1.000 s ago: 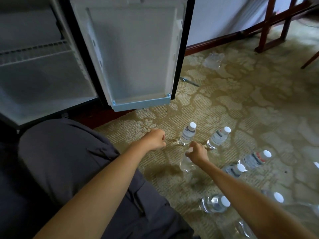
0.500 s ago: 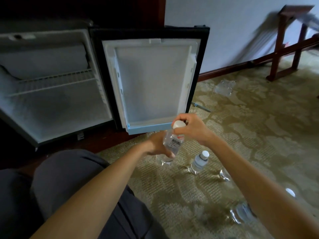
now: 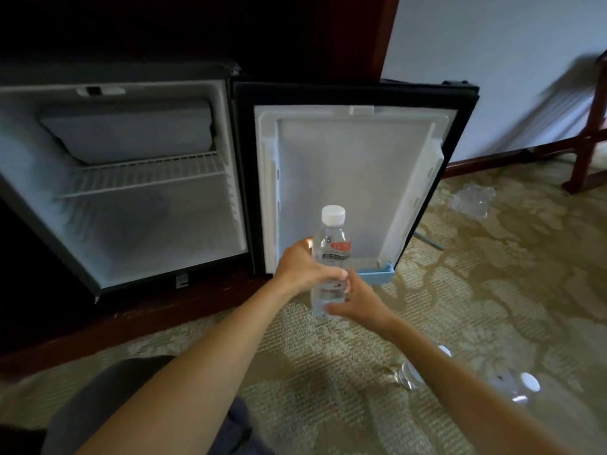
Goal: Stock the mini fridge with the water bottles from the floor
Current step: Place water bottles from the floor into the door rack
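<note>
I hold a clear water bottle (image 3: 331,238) with a white cap upright above the carpet, in front of the open fridge door (image 3: 345,165). My left hand (image 3: 302,267) grips its middle from the left. My right hand (image 3: 361,303) wraps its lower end from the right. The mini fridge (image 3: 147,231) stands open at the left, with a wire shelf (image 3: 141,174) and nothing on it or on the floor of the cabinet. A pale blue door shelf (image 3: 377,276) runs along the door's bottom edge, just behind the bottle. Two more bottles (image 3: 409,376) (image 3: 522,385) lie on the carpet at lower right, partly hidden by my right forearm.
Crumpled clear plastic wrap (image 3: 473,200) lies on the carpet right of the door. A thin metal object (image 3: 428,241) rests near the door's lower corner. A dark wooden furniture frame (image 3: 588,126) stands at the far right. My knee (image 3: 108,405) fills the lower left.
The bottle has risen and been turned upright in front of the door. My right hand moved from the cap down to the bottle's base. The view lifted toward the fridge.
</note>
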A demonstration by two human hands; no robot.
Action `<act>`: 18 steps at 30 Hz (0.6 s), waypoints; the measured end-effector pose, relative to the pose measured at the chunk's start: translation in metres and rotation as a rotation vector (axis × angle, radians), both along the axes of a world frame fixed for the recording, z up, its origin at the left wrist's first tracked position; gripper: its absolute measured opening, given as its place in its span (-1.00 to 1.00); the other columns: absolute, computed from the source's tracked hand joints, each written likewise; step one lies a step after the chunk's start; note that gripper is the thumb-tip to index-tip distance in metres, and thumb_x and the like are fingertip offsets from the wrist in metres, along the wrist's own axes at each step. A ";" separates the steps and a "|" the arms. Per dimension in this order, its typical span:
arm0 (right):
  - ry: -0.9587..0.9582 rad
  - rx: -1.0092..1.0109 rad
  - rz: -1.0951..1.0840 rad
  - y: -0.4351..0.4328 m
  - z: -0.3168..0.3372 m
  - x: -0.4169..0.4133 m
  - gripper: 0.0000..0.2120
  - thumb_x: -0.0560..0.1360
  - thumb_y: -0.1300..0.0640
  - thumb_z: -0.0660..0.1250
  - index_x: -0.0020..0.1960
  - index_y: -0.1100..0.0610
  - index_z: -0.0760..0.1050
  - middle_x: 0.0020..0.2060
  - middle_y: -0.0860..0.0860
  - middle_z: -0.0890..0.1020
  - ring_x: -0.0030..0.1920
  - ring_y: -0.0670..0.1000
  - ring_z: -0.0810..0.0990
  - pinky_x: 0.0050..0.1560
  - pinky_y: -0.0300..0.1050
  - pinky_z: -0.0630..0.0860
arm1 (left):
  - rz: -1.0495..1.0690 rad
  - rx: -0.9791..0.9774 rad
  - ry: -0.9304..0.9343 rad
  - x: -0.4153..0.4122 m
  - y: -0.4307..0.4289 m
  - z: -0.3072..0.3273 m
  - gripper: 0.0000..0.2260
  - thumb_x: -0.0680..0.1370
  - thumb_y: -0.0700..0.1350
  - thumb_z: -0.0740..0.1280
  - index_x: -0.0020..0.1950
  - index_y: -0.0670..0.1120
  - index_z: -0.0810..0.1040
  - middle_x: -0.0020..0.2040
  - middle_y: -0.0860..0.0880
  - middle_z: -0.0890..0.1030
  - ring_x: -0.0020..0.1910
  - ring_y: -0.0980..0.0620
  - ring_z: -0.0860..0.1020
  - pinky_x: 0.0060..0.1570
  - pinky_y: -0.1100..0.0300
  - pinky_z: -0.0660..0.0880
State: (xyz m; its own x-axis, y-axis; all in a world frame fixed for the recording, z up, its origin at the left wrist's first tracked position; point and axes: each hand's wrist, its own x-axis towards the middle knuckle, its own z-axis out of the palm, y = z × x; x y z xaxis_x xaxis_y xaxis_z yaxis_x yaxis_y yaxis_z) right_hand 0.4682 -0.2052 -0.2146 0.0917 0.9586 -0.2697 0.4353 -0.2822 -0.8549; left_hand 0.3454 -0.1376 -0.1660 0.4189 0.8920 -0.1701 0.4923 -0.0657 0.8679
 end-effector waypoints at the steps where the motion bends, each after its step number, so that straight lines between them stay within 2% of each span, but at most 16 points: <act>1: -0.044 0.050 -0.049 0.009 -0.008 -0.009 -0.43 0.35 0.20 0.47 0.26 0.11 0.28 0.12 0.02 0.50 0.12 0.01 0.53 0.14 -0.10 0.54 | 0.046 0.035 0.005 0.003 0.003 -0.001 -0.60 0.27 -0.05 0.55 0.04 -0.02 0.52 -0.14 0.11 0.58 -0.16 0.12 0.56 -0.29 0.40 0.41; 4: -0.202 0.232 -0.251 0.035 -0.015 -0.029 -0.41 0.34 0.17 0.49 0.26 0.19 0.29 0.06 -0.03 0.39 0.08 -0.07 0.41 0.15 -0.19 0.42 | 0.190 0.091 0.000 0.007 0.013 -0.003 -0.62 0.27 -0.03 0.53 0.00 0.00 0.48 -0.19 0.12 0.55 -0.18 0.11 0.57 -0.29 0.37 0.43; 7: -0.263 0.315 -0.319 0.060 -0.013 -0.038 -0.49 0.36 0.22 0.45 0.22 0.21 0.32 -0.01 -0.05 0.36 0.04 -0.05 0.39 0.12 -0.12 0.44 | 0.277 0.097 -0.031 0.007 0.025 -0.008 -0.53 0.27 0.00 0.53 0.11 -0.06 0.50 -0.06 0.04 0.64 -0.05 0.06 0.62 -0.13 0.28 0.53; 11: -0.123 0.227 -0.349 0.086 -0.015 -0.039 -0.47 0.33 0.21 0.48 0.23 0.12 0.34 -0.04 -0.09 0.50 -0.03 -0.07 0.49 -0.09 -0.24 0.41 | 0.187 0.027 -0.015 -0.005 0.050 -0.011 -0.54 0.33 -0.04 0.51 0.17 -0.11 0.49 0.07 -0.01 0.63 0.05 0.02 0.60 -0.03 0.23 0.51; 14: -0.055 0.173 -0.379 0.101 -0.023 -0.037 -0.39 0.30 0.25 0.49 0.28 0.11 0.33 0.00 -0.02 0.57 -0.02 -0.06 0.51 -0.05 -0.21 0.43 | 0.073 -0.023 0.087 -0.021 0.067 -0.019 -0.64 0.44 -0.13 0.41 0.21 -0.15 0.48 0.10 -0.05 0.57 0.02 0.02 0.54 -0.03 0.21 0.47; 18: -0.078 0.123 -0.434 0.121 -0.042 -0.036 -0.36 0.26 0.25 0.52 0.27 0.14 0.33 0.11 0.05 0.54 0.11 0.04 0.53 0.05 -0.20 0.47 | 0.120 -0.030 0.145 -0.037 0.080 -0.037 -0.77 0.51 -0.20 0.28 0.16 -0.17 0.49 0.12 -0.09 0.56 0.09 -0.05 0.54 0.05 0.13 0.47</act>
